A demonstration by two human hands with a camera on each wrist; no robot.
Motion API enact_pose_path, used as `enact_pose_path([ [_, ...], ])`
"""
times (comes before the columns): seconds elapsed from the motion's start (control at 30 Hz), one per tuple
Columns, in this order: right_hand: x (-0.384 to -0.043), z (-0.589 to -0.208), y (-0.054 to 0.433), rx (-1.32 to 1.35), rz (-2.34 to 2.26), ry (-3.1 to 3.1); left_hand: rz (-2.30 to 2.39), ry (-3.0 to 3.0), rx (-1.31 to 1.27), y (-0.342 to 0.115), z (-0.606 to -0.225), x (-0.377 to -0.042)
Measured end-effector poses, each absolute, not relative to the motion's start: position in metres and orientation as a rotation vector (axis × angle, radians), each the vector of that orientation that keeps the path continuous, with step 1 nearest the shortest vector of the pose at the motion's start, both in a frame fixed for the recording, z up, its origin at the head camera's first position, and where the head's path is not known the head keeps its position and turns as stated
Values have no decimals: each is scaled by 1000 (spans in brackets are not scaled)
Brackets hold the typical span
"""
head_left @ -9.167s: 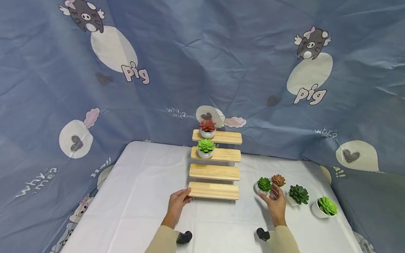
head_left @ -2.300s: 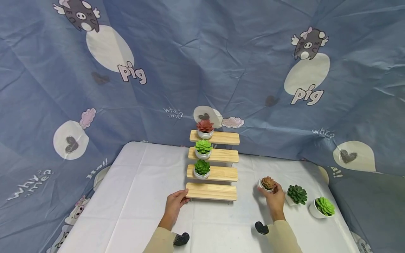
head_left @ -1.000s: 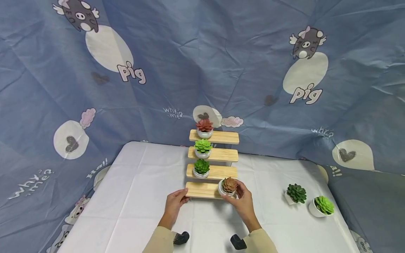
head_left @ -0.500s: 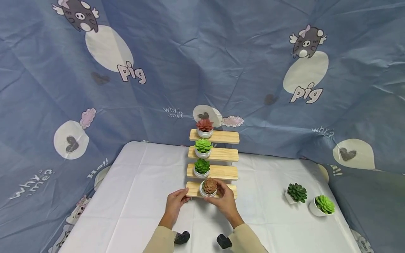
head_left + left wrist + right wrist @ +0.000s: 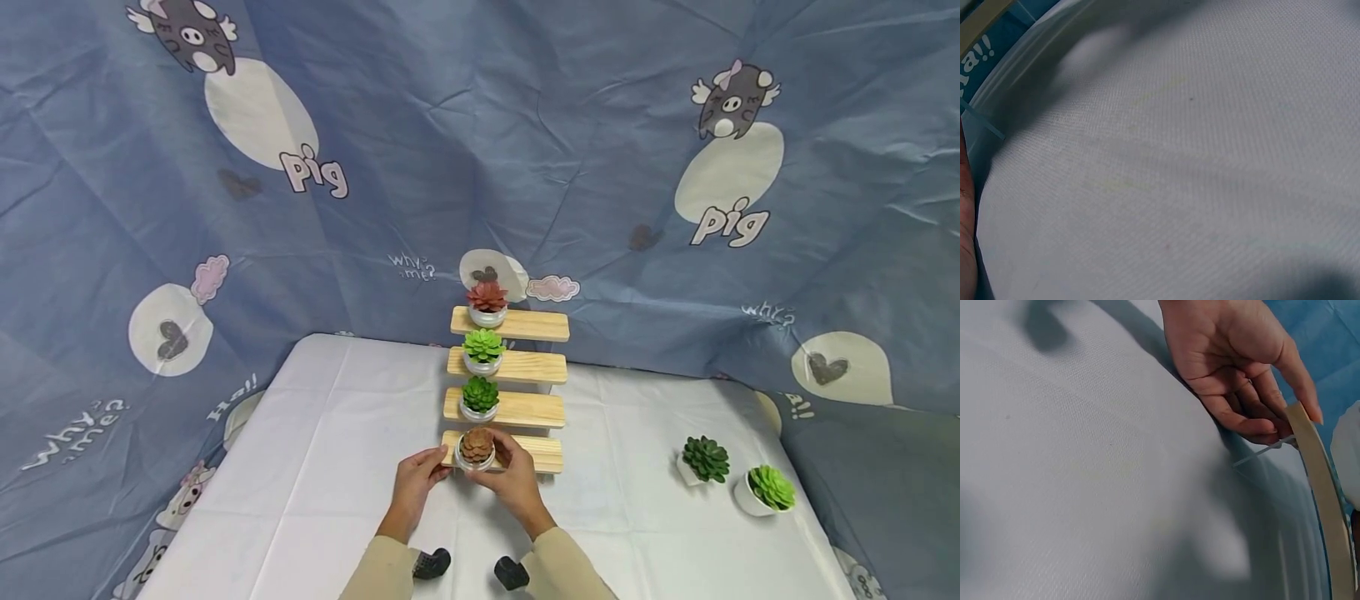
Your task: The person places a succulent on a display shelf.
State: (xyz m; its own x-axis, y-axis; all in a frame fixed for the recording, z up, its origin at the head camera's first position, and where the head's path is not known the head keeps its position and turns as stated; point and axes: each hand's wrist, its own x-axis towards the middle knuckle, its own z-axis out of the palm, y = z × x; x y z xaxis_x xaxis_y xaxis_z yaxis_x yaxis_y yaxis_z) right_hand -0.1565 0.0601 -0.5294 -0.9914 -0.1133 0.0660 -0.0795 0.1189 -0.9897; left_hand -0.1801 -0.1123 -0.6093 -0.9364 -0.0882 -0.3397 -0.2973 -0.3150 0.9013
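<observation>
My left hand [image 5: 415, 483] grips the left end of the lowest board of a four-step wooden plant stand [image 5: 536, 454]. The right wrist view shows that hand's thumb over the board's end and its fingers curled underneath. My right hand [image 5: 519, 482] holds a brown succulent [image 5: 476, 446] in a round white pot at the left of this lowest board. Whether the pot bears on the board cannot be told. Above it, at the left of each board, stand a dark green succulent [image 5: 480, 394], a light green one [image 5: 483, 345] and a red one [image 5: 487, 297].
On the white tabletop [image 5: 600, 533] to the right stand a dark green succulent [image 5: 705, 460] in a white pot and a bright green succulent [image 5: 771, 487] in a white pot. A blue printed cloth [image 5: 600, 167] hangs behind.
The dark green succulent went from the table to the third board. My right hand then took the brown succulent from the table and carried it left along the lowest board. My left hand stayed put.
</observation>
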Motion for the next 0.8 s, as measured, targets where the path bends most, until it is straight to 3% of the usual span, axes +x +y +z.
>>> enact_pose_path([
  [0.4, -160, -536, 53, -235, -2032, 2406, 2399, 1754, -524, -112, -613, -183],
  [0.8, -161, -573, 73, -217, -2097, 2366, 2368, 1769, -552, -112, -612, -182],
])
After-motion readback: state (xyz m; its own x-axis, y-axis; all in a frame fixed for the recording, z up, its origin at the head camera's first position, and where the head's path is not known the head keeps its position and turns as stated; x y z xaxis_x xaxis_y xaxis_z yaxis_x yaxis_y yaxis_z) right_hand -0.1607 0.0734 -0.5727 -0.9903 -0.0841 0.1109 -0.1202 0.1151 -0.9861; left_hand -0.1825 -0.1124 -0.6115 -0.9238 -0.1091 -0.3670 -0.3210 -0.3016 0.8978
